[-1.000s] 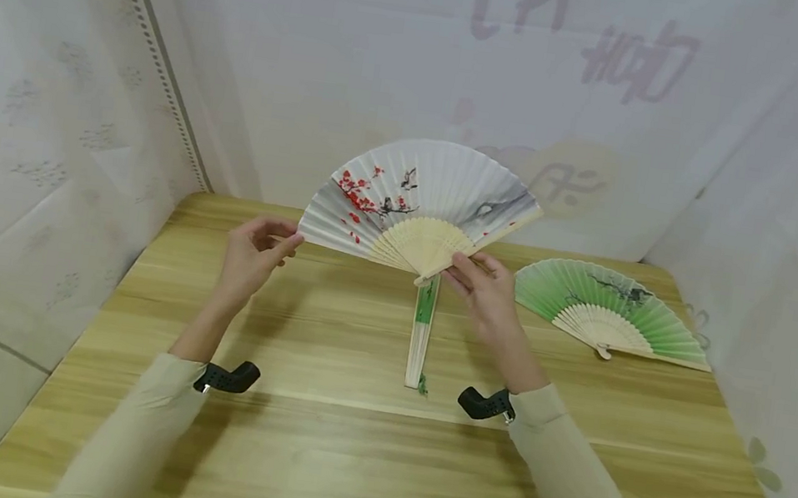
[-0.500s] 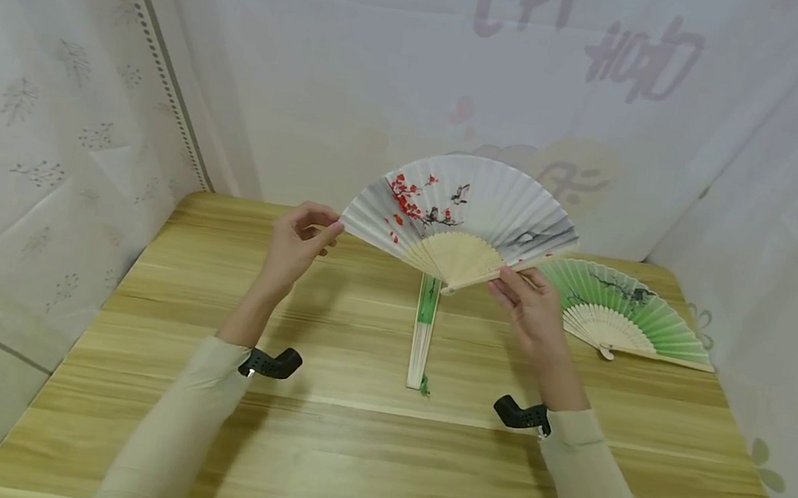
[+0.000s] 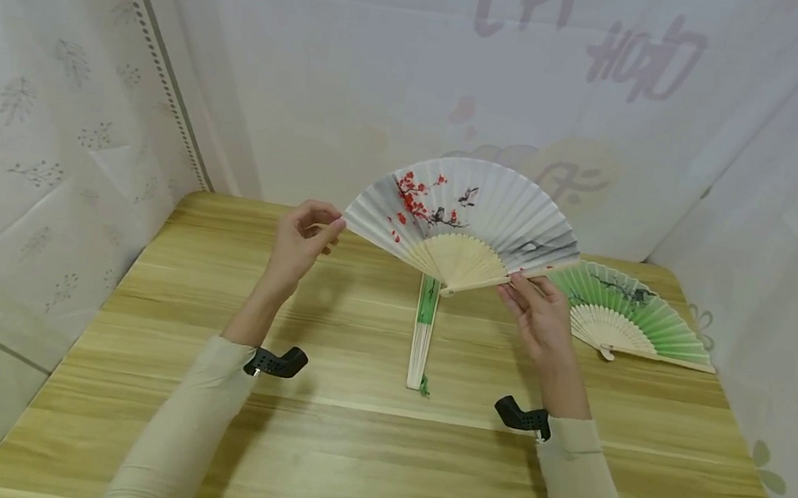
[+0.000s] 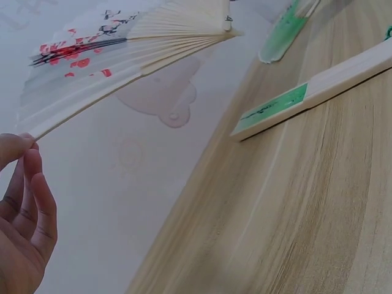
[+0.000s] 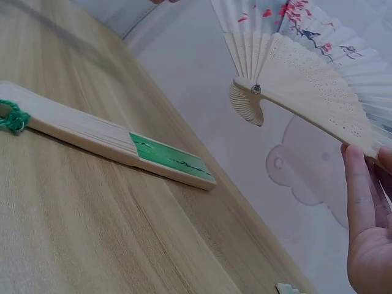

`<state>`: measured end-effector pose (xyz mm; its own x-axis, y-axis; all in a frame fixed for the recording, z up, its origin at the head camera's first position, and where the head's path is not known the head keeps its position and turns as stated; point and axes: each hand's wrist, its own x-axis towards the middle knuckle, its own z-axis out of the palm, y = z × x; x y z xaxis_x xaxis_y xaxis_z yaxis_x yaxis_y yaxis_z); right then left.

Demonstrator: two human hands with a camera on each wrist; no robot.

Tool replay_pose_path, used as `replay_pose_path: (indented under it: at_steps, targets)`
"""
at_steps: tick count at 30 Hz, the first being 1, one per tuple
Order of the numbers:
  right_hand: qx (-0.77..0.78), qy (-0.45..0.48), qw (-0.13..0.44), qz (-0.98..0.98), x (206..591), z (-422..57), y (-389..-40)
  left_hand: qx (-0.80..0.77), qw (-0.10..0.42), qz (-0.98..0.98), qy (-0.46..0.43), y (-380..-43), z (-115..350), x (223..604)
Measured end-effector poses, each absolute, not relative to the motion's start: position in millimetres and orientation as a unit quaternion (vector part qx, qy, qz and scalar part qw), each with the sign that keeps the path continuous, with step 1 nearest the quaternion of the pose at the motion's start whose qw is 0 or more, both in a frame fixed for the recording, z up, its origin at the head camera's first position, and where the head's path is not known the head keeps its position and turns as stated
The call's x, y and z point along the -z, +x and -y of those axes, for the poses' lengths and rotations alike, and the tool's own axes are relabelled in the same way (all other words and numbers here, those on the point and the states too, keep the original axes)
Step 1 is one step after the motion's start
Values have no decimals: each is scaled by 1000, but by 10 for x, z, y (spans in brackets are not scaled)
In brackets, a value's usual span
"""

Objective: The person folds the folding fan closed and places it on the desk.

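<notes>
A white folding fan (image 3: 496,203) with red blossoms and small birds is spread wide above the table. The left hand (image 3: 299,244) pinches its left outer edge between thumb and forefinger; in the left wrist view the other fingers (image 4: 44,214) stay off the fan. On the opposite side the right hand (image 3: 543,314) pinches the outer rib, as the right wrist view also shows. A pivot pin (image 5: 256,89) joins the ribs at the bottom. Below lies a closed green folding fan (image 3: 422,336), with a green tassel (image 5: 13,117) at its pivot end.
An opened green fan (image 3: 636,310) lies at the right rear of the wooden table (image 3: 356,462). White printed cloth (image 3: 362,67) hangs behind the table and at both sides. Each wrist wears a black camera mount (image 3: 281,361).
Both hands have carried the white fan to the right and slightly down, mostly in the first half second. The right hand has shifted slightly outward along the rib. The green fans stay put.
</notes>
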<state>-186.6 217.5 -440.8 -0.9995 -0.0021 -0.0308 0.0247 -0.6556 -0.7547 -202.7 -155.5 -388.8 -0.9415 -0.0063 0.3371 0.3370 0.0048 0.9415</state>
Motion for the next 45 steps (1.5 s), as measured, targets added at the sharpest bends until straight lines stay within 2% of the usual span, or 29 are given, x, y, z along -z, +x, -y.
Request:
replay_pose_path:
  at_steps: [28,45]
  targets:
    - [889,1,-24,-457,4445,-2128,-1871,706,129,689,-100,-2003,1564,3907]
    - [837,-73,-70,-538,4436,-2013,-1955,696,138,696,-108,-2009,1539,3832]
